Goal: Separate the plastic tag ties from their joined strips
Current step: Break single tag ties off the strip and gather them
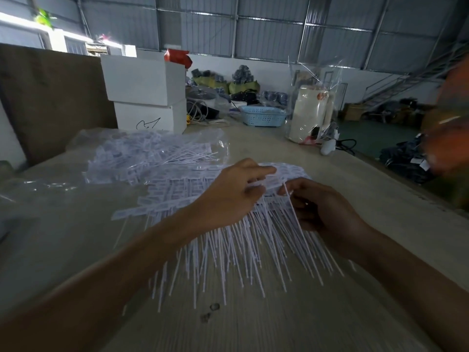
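Left hand [228, 196]: fingers curled over the label end of a joined strip [284, 174], thumb and forefinger pinching it.
Right hand [322, 204]: fingers curled, pinching one tie [294, 214] near its top, just beside the left hand's fingertips.
Strip: held between both hands, above the bench [330, 313]; its labels run in a curved row beyond the fingers, touching them.
Ties, loose [228, 252]: a white fan under and below both hands, lying on the bench. Long axes run from the label ends, far from the person, to thin tails nearer the person; tails splay outward left and right.
Pinched tie: long axis slants from the fingertips down to the right, across the right hand.
Further strips [152, 158]: heaped on clear plastic, beyond and left of the left hand.
Bench: pale, matt, two small dark marks near the person.
Beyond the hands: two stacked white boxes [147, 95], a pale blue basket [262, 116], a cream jug in a clear bag [311, 113].
Room: warehouse with corrugated metal walls, dark bundles on the floor, a staircase far right. A blurred orange shape [449, 128] sits at the right edge; unidentifiable.
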Motion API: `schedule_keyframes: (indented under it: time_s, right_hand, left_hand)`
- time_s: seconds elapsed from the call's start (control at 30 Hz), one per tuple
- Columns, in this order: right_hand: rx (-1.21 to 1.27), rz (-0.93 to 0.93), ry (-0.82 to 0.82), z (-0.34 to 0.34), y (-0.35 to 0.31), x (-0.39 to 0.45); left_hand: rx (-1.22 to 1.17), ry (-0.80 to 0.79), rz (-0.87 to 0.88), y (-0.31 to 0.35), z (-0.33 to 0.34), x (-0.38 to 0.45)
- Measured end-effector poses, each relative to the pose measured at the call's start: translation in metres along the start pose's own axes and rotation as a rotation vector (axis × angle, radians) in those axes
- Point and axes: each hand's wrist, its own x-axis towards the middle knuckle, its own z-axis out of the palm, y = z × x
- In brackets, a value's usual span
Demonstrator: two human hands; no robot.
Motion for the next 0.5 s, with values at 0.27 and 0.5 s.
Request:
schedule_keyframes:
  time_s: [0.27, 0.5]
  right_hand:
    - [-0.101, 0.017, -0.080, 0.005, -0.001, -0.007]
    - [0.081, 0.031, -0.068, 0.007, 0.000, -0.009]
  left_hand:
    - [-0.018, 0.087, 0.122, 0.008, 0.014, -0.012]
    - [0.244, 0.139, 0.068, 0.006, 0.016, -0.027]
